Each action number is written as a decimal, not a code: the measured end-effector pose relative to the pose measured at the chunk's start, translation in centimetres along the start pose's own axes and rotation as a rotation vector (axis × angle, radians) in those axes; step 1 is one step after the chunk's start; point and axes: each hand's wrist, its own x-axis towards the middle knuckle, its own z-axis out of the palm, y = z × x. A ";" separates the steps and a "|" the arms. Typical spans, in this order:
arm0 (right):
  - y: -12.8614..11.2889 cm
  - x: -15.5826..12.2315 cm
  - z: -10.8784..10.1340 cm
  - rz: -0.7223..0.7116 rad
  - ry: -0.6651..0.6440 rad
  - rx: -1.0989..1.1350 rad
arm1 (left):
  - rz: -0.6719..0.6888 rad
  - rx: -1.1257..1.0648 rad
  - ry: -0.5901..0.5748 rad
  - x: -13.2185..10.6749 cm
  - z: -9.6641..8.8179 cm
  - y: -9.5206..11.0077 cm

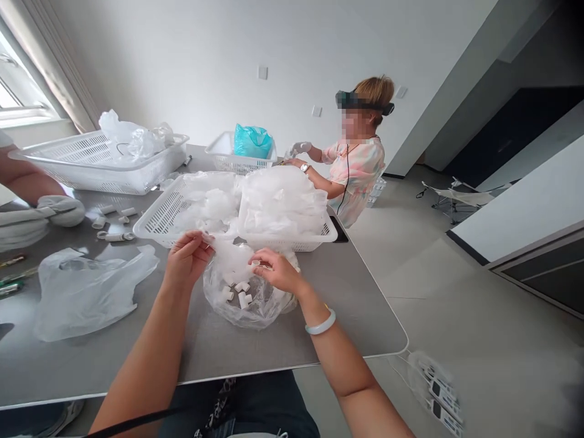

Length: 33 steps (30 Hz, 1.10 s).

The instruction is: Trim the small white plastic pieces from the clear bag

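My left hand (188, 255) pinches the edge of a thin, cloudy plastic bag (228, 258) just in front of the baskets. Between the fingers of my right hand (277, 271) is a small white pipe fitting (256, 263), partly covered by the fingers. Below both hands a larger clear plastic bag (260, 310) lies spread on the table. Several white tee-shaped pipe fittings (244, 299) rest in it. Right behind my hands stands a white basket (155, 213) heaped with plastic bags (283, 201).
Another white plastic bag (91, 292) lies flat at left, near loose white fittings (114, 236) and a co-worker's gloved hand (61, 211). Behind are a large white basket (91, 173) and one with a turquoise bag (253, 143). A second co-worker (356, 164) is at the table's far right.
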 end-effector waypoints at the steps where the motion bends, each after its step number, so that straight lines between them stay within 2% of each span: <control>1: 0.7 -0.5 0.2 0.023 0.058 0.072 | 0.000 -0.005 0.003 -0.2 -0.2 -0.3; 5: 2.3 -1.8 0.5 0.081 0.231 0.292 | -0.012 0.156 -0.034 -1.4 0.6 -1.0; 10: 1.9 -1.9 0.6 0.116 0.243 0.502 | -0.089 0.686 -0.296 -3.1 2.2 -1.6; 12: 1.8 -1.8 0.6 0.149 0.242 0.578 | -0.124 0.776 -0.320 -3.4 2.4 -1.6; 15: 1.9 -1.7 0.5 0.233 0.280 0.644 | -0.103 0.694 -0.215 -3.2 2.3 -1.6; 21: 2.6 -1.8 -1.0 0.359 0.323 0.687 | -0.103 0.310 0.055 -2.6 2.5 -0.5; 24: 2.5 -2.2 -2.2 0.372 0.345 0.645 | -0.131 0.288 0.136 -2.8 2.8 0.1; 26: 1.9 -2.8 -2.9 0.313 0.320 0.595 | -0.161 0.375 0.125 -3.1 3.0 0.2; 28: 0.7 -3.4 -3.1 0.176 0.240 0.540 | -0.138 0.536 0.101 -3.5 3.3 -0.1; 31: -1.3 -3.9 -2.1 -0.105 0.121 0.416 | -0.046 0.817 0.015 -3.9 3.9 -1.1; 33: -2.2 -3.9 -1.0 -0.213 0.063 0.187 | -0.045 0.893 -0.091 -4.1 4.2 -1.8</control>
